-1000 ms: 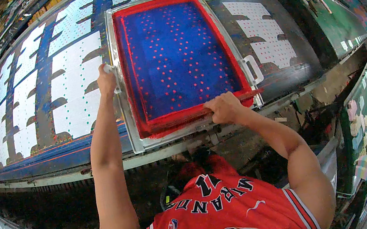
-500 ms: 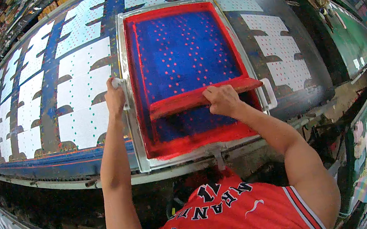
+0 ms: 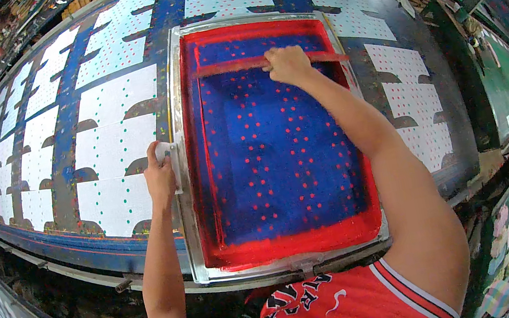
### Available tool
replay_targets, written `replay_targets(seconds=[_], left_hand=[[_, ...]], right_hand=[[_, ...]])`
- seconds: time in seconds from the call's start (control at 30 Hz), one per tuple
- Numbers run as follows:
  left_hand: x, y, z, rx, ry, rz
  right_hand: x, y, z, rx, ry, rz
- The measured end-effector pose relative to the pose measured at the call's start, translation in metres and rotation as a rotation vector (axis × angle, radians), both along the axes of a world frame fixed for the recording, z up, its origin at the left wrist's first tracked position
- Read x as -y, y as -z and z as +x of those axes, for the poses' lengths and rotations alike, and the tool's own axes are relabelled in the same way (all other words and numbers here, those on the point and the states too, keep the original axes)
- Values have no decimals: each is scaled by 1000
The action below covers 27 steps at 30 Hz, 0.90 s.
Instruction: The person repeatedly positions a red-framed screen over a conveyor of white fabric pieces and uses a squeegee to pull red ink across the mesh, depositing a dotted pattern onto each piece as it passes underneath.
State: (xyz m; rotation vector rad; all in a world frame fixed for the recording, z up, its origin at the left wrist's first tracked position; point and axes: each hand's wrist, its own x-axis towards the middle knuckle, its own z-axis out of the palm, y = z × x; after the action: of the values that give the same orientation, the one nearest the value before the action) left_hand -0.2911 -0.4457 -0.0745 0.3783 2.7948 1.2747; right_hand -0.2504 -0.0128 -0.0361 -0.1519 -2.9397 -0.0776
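Observation:
A silk-screen frame lies on the long printing table. Its blue mesh is dotted with pink-red spots, and red ink rings it along the inner edges. My left hand is closed around a white handle on the frame's left side. Near the far end of the mesh, my right hand grips a red-coated squeegee, which lies crosswise over nearly the full width of the screen. My right forearm and upper arm cover part of the frame's right side.
White cut fabric pieces with green dots lie left of the frame; others with red dots lie right of it and beyond. A metal rail runs along the table's near edge. Another green-topped table stands at the right.
My right hand has pushed the squeegee from the near part of the screen to its far end. My left hand stays on the handle. The whole view has shifted slightly.

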Motion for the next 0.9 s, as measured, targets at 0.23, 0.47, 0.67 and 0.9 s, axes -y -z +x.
replay_targets(seconds=[0.23,0.47,0.67,0.9], left_hand=[[0,3,-2,108,-44,20],[1,-4,-2,234,-60,71],[-2,-7,-1,187,-56,75],[-2,-6,2,154,-34,108]], right_hand=[[-43,0,-70,-55,3,14],[-62,-35,-92,42,13,-9],[-69,-25,-114,52,57,-15],[-76,-28,-107,124,19,-41]])
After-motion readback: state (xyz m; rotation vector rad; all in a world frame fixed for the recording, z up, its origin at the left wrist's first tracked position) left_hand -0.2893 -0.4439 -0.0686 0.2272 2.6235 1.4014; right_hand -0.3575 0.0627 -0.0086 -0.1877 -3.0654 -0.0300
